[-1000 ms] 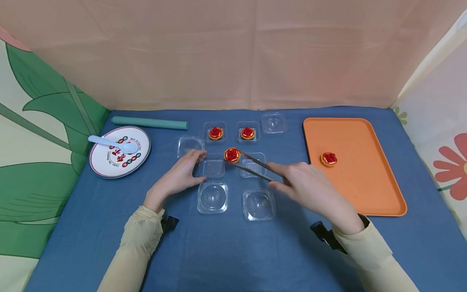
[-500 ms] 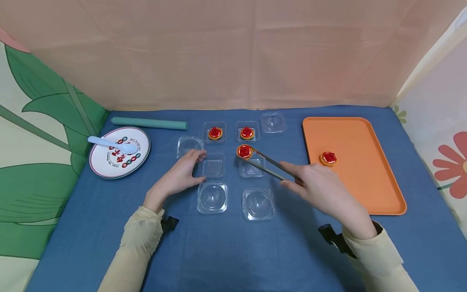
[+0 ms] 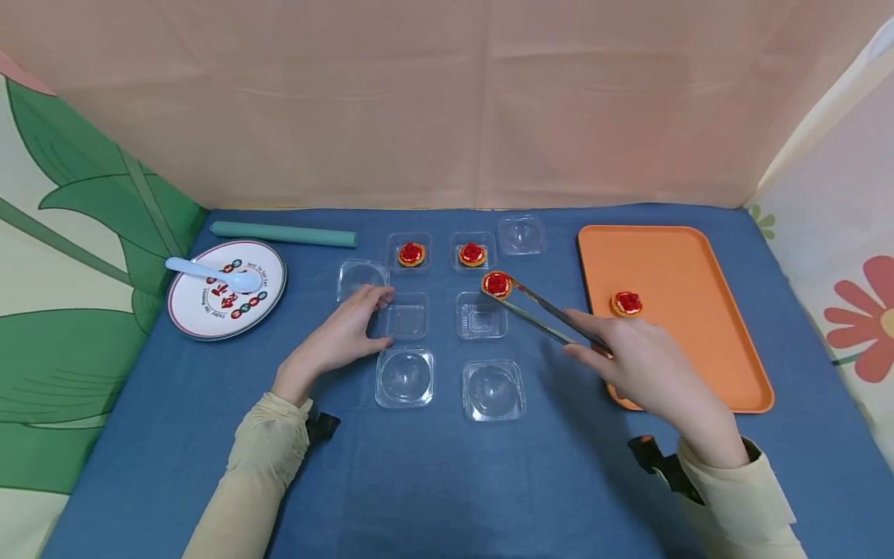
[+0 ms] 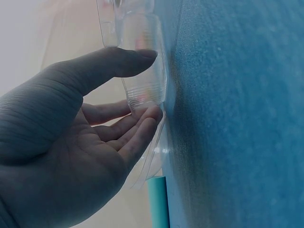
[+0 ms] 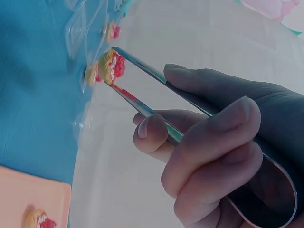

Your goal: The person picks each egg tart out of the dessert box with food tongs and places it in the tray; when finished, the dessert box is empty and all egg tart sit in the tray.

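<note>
My right hand (image 3: 642, 365) grips a pair of metal tongs (image 3: 559, 318), their tips pinching a small red-topped tart (image 3: 497, 285). The tart hangs in the air above and right of an open clear plastic box (image 3: 481, 317); in the right wrist view the tart (image 5: 112, 67) is tilted sideways between the tips. My left hand (image 3: 342, 330) holds another clear plastic box (image 3: 407, 317) by its left side, thumb at the near corner and fingers at the far one. The left wrist view has this box (image 4: 147, 78) between thumb and fingertips.
Two more tarts sit in clear boxes (image 3: 410, 254) behind. Clear lids (image 3: 405, 378) lie in front, and others behind. An orange tray (image 3: 687, 341) at right bears one tart (image 3: 626, 303). At left are a plate (image 3: 192, 303) with a spoon (image 3: 240, 281) and a teal roll (image 3: 286, 234).
My right hand has moved to the right, carrying the tart in the tongs from between the two front boxes to the right box's far right corner. My left hand stays put.
</note>
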`<state>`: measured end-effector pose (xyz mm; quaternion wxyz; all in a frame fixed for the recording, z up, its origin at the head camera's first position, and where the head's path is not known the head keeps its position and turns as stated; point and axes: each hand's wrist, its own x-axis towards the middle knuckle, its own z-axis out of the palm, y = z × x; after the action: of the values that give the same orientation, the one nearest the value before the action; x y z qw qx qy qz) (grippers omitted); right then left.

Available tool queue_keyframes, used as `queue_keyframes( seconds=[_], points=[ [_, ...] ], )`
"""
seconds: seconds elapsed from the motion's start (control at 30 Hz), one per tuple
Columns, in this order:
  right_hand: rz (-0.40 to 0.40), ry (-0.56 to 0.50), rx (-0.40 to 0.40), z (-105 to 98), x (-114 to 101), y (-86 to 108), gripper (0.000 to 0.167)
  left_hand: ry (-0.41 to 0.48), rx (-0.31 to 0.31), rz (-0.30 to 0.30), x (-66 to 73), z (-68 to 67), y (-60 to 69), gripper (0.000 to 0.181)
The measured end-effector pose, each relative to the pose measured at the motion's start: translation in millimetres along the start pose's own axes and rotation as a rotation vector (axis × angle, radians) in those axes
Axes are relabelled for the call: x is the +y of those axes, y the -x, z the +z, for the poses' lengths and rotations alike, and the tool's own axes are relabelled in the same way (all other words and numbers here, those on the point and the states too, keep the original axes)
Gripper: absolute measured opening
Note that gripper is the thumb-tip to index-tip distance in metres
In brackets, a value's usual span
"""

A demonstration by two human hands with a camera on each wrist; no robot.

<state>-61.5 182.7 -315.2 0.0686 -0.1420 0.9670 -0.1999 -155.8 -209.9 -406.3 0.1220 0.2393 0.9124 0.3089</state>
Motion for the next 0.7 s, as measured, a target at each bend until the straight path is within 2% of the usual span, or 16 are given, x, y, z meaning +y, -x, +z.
queue_keyframes(
  seconds=[0.3,0.7],
  points=[
    [0.08,-0.053,-0.026,-7.1,17.8,15.3,0.058,0.005,-0.007,-0.007,1.7,0.2,-0.6,0.074],
    [0.148,-0.044,-0.037,-10.3,33.9,26.4,0.062,0.019,-0.008,0.009,-0.9,0.1,-0.2,0.073]
  ],
)
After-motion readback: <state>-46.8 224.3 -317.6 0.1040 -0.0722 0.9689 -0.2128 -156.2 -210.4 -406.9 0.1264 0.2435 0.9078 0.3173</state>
